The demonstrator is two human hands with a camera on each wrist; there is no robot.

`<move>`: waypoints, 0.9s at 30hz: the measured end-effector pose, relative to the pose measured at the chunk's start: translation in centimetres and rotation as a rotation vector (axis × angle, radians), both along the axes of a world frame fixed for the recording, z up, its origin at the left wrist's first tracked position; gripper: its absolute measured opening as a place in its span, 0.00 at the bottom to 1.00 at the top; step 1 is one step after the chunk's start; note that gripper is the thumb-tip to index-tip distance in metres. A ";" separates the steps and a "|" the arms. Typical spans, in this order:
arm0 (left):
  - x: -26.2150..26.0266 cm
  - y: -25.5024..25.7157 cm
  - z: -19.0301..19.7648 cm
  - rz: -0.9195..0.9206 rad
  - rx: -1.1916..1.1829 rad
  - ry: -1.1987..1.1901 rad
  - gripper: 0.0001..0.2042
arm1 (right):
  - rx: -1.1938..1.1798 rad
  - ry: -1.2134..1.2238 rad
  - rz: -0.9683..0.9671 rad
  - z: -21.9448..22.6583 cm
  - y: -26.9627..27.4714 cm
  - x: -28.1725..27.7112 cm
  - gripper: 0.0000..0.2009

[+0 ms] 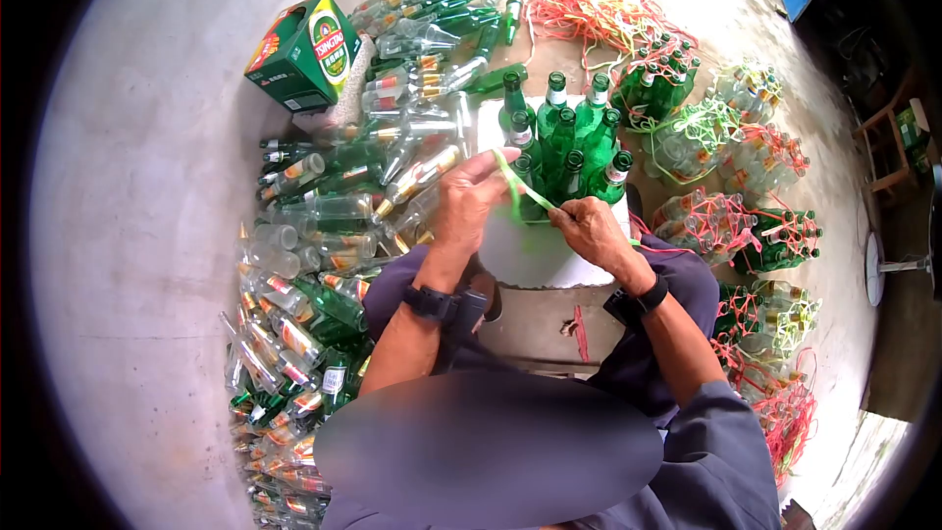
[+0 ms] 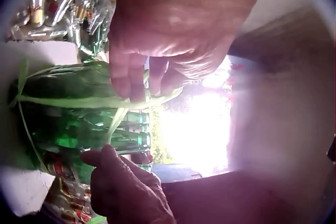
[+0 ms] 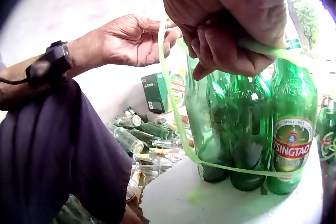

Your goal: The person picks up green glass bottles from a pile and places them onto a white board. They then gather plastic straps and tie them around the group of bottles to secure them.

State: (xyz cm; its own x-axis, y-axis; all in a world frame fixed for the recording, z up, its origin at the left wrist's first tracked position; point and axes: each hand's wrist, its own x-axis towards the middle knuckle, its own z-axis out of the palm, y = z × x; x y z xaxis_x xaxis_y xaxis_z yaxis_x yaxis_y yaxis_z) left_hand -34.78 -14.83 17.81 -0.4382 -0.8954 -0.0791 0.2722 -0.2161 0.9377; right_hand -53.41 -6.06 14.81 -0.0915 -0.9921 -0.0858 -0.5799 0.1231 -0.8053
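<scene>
A group of green glass beer bottles (image 1: 563,142) stands upright on a white board (image 1: 535,260). A light green plastic strap (image 3: 247,171) runs round the bottles low down and up to the hands. My left hand (image 1: 465,208), left of the bottle necks, holds one stretch of the strap between thumb and fingers. To its right my right hand (image 1: 596,233) grips the strap with curled fingers, close over the near bottles. In the right wrist view the left hand (image 3: 131,40) is beside the raised strap, and a Tsingtao label (image 3: 290,145) shows on one bottle.
Loose empty bottles (image 1: 334,206) lie heaped on the left. On the right stand several bottle bundles (image 1: 702,226) tied with pink and green strap. A tangle of strap (image 1: 599,10) lies at the back. A green Tsingtao carton (image 1: 309,54) is at the back left.
</scene>
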 end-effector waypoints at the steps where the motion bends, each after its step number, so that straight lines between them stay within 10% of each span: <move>1: -0.3 -0.1 -0.1 0.000 0.002 0.001 0.14 | 0.009 -0.020 -0.005 -0.2 0.1 -0.2 0.18; 8: -2.7 -0.5 -0.9 0.236 -0.844 -0.763 0.19 | 0.002 -0.132 -0.015 -0.8 0.7 -0.7 0.18; 18: -4.0 -0.3 -1.3 0.287 -0.924 -0.773 0.12 | -0.047 -0.117 -0.039 -1.8 2.5 -2.8 0.15; 27: -3.7 -1.0 -2.2 0.322 -0.842 -0.776 0.11 | -0.095 0.271 0.427 -3.5 6.8 -4.2 0.13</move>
